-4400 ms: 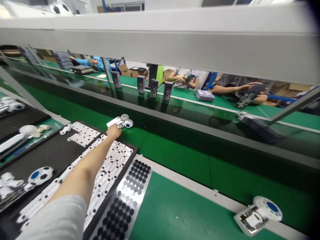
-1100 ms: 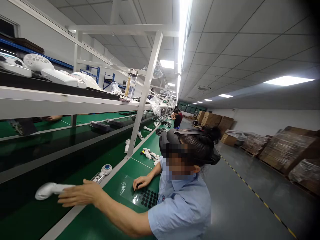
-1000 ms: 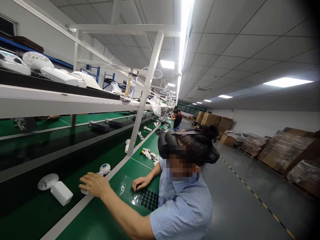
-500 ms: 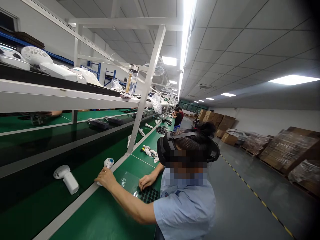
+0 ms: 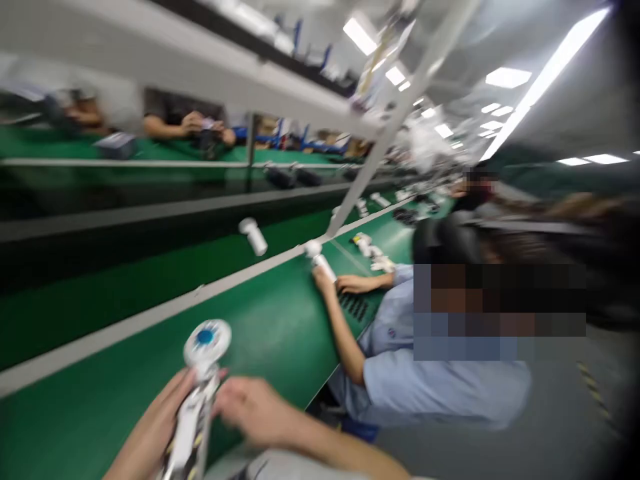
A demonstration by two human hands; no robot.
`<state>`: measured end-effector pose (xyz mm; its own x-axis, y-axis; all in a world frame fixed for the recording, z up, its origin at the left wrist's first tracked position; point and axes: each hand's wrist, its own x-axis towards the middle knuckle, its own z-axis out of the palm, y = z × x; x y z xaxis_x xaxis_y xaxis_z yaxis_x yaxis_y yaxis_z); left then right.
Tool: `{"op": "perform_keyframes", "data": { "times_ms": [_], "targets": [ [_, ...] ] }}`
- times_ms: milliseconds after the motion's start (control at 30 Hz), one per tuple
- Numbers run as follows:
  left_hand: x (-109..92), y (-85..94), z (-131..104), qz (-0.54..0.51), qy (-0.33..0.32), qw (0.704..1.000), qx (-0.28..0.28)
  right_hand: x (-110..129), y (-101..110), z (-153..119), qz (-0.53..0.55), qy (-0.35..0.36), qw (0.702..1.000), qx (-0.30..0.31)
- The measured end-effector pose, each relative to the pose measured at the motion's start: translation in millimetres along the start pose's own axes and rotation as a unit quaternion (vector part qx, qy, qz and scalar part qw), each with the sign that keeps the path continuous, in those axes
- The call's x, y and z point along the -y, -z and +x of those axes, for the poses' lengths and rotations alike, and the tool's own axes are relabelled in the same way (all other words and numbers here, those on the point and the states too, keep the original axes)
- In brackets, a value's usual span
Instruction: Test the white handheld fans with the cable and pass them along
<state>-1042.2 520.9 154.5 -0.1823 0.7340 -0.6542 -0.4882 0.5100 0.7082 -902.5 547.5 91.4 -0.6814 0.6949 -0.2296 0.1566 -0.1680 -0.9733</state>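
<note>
A white handheld fan [image 5: 207, 347] with a blue centre on its round head stands out at the lower left, its handle showing internal parts. My left hand [image 5: 163, 413] is closed around the left side of the handle. At the handle's right side, just under the head, my right hand [image 5: 253, 407] has its fingers curled against it; motion blurs the fingertips. Both hands are above the near part of the green bench [image 5: 125, 360].
A person in a blue shirt [image 5: 435, 387] sits close on the right, holding another white fan [image 5: 325, 267] by rows of black discs [image 5: 354, 307]. Beyond the metal rail [image 5: 200, 292], a white fan [image 5: 254, 237] lies on the belt. A slanted post [image 5: 373, 167] rises behind.
The view has swung down and left and is blurred. My two hands with a fan have come into view. The neighbour's hands have come together at their fan.
</note>
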Motion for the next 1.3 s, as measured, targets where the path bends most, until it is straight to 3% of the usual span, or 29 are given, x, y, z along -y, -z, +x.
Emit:
{"op": "perform_keyframes", "data": {
  "times_ms": [67, 200, 500, 733, 867, 1000, 1300],
  "targets": [
    [10, 18.0, -6, -0.034, 0.027, 0.999, -0.002, 10, -18, -15, -0.052, 0.02, 0.998, -0.003],
    [17, 32.9, -2, -0.103, 0.024, 0.99, 0.088, 29, -17, -16, -0.087, 0.013, 0.996, 0.016],
    [19, 39.5, -5, -0.088, -0.022, 0.989, 0.115, 39, -24, -18, -0.157, 0.008, 0.987, 0.035],
    [16, 41.4, -4, -0.069, -0.012, 0.988, 0.136, 42, -24, -14, -0.159, 0.002, 0.987, 0.026],
    [16, 40.5, -3, -0.029, -0.018, 0.991, 0.129, 44, -22, -12, -0.198, -0.006, 0.979, 0.054],
    [17, 40.1, -1, 0.041, -0.041, 0.991, 0.124, 39, -19, -9, -0.247, 0.008, 0.966, 0.069],
    [30, 35.8, 1, 0.044, 0.006, 0.991, 0.127, 19, -15, -13, -0.18, -0.026, 0.979, 0.095]
  ]
}}
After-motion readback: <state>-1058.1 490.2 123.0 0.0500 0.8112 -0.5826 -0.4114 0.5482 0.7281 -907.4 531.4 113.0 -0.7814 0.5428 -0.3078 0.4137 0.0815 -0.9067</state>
